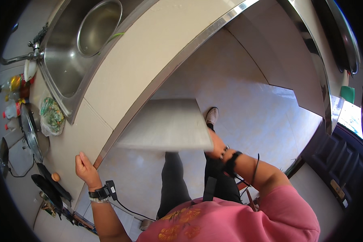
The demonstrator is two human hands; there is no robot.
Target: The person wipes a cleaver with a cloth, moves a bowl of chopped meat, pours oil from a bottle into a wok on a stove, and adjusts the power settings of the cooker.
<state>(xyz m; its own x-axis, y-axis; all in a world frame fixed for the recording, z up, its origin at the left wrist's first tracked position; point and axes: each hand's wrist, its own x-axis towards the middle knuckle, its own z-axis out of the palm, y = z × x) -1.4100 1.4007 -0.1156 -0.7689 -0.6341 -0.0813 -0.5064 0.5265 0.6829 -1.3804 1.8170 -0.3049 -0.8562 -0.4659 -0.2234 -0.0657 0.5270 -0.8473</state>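
My right hand (pixel 215 145) is at the right edge of a flat, pale board or panel (pixel 166 125), blurred by motion, which hangs over the floor beside the counter's metal edge. The fingers of that hand are hidden behind the panel, and it appears to grip it. Over the counter's near edge, my left hand (pixel 86 169) is curled closed with nothing visible in it. A brown egg (pixel 55 177) rests on the counter (pixel 99 115) to its left. A plastic bag of chopped vegetables (pixel 52 116) lies further up the counter, by the sink.
A steel sink (pixel 65 69) holds a metal basin (pixel 99 28), with a tap (pixel 33 56) behind it. Bottles (pixel 13 84), a glass-lidded pan (pixel 31 130) and black pans (pixel 47 189) stand along the left. At the right are another counter, a large dark pan (pixel 340 36) and a dark door (pixel 348 160).
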